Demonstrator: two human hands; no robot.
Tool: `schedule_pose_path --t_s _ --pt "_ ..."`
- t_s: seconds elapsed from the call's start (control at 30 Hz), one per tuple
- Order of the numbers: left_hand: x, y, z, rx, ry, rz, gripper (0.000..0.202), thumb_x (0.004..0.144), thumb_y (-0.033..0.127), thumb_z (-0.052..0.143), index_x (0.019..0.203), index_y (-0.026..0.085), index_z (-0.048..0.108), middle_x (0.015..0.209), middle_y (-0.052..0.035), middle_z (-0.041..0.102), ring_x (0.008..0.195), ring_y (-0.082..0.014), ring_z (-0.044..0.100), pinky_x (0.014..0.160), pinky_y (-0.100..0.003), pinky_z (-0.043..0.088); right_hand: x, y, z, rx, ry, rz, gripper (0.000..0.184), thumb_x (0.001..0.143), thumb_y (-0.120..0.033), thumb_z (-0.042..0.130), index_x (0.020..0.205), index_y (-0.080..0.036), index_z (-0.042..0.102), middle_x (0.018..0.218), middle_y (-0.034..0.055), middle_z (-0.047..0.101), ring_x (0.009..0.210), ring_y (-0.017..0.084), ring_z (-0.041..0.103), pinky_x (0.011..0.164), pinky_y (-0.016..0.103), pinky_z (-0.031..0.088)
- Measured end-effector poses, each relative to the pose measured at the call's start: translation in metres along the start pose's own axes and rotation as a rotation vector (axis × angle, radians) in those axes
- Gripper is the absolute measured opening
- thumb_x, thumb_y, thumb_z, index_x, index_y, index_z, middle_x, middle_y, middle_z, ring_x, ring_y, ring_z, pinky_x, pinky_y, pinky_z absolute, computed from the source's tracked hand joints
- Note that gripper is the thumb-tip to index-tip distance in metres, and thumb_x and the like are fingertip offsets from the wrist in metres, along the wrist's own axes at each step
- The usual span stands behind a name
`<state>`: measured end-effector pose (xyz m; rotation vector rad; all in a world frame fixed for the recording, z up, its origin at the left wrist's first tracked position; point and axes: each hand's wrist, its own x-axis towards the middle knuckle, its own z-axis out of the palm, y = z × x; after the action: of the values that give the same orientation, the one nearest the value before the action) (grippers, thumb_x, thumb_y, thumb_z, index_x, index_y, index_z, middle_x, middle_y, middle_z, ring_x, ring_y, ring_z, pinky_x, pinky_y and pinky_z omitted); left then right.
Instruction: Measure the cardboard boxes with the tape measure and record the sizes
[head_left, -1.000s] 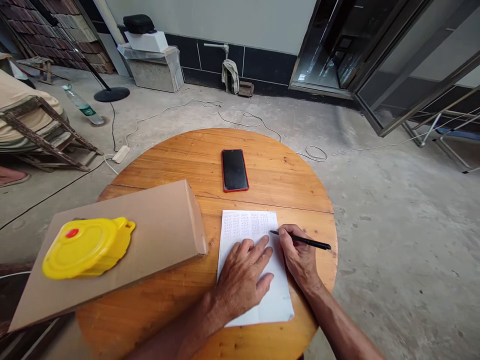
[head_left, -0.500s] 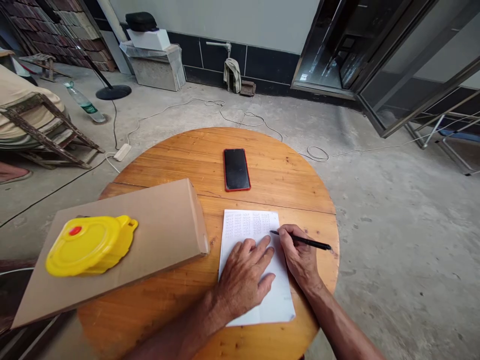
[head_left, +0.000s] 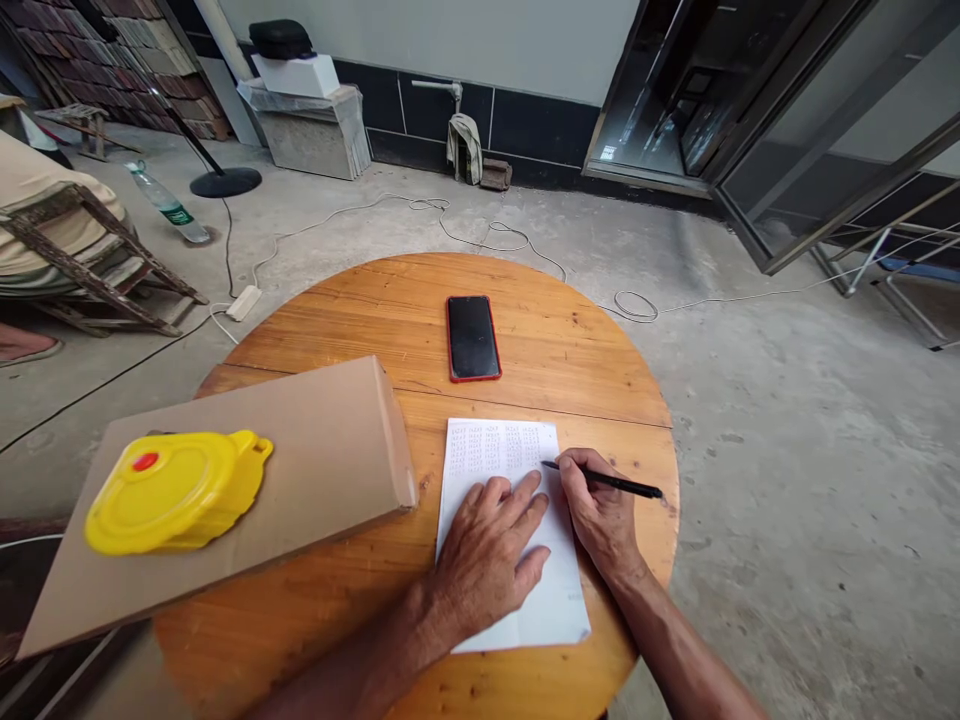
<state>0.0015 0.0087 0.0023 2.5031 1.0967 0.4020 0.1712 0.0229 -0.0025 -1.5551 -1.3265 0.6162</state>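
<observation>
A white sheet of paper (head_left: 517, 620) lies on the round wooden table (head_left: 585, 350), with rows of small handwritten characters across its upper part. My left hand (head_left: 491, 550) rests flat on the paper, fingers spread, holding nothing. At the sheet's right edge, my right hand (head_left: 600, 505) grips a black pen (head_left: 626, 486) between thumb and fingers. The pen's tip points left and is at the right end of the written rows; whether it touches the paper I cannot tell. Beyond the sheet lies a dark-screened phone (head_left: 473, 338) in a red case.
A cardboard box (head_left: 322, 440) covers the table's left side, bearing a yellow plastic case (head_left: 176, 490) with a red button. Cables and a power strip (head_left: 244, 303) lie on the floor. A person sits on a wooden chair (head_left: 105, 250) at left, near a plastic bottle (head_left: 169, 205).
Both hands and the pen stay almost exactly where they were. The view has shifted very slightly, and no object has visibly moved on the table.
</observation>
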Motion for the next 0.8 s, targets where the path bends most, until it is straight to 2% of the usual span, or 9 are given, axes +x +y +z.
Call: schedule_pose_path --t_s 0.6,0.8 --pt "-0.0004 -0.0006 0.0001 -0.001 0.014 0.005 0.047 0.088 0.034 0.062 0.133 0.020 0.052 0.151 -0.0021 0.045 0.109 -0.0269 0.047 0.094 -0.046 0.044 -0.0023 0.0036 -0.0018 0.048 -0.035 0.048 0.020 0.090 -0.031 0.055 0.074 -0.019 0.062 0.064 -0.0017 0.059 0.059 0.013 0.052 0.056 0.025 0.043" --pt "0.0002 0.0000 -0.0016 -0.003 0.012 0.005 0.045 0.088 0.033 0.063 0.130 0.020 0.054 0.150 -0.0018 0.046 0.107 -0.0261 0.047 0.094 -0.046 0.045 -0.0010 0.0052 -0.0022 0.206 0.119 0.122 0.020 0.093 -0.037 0.056 0.083 -0.021 0.063 0.056 -0.0043 0.057 0.050 0.013 0.050 0.051 0.026 0.041"
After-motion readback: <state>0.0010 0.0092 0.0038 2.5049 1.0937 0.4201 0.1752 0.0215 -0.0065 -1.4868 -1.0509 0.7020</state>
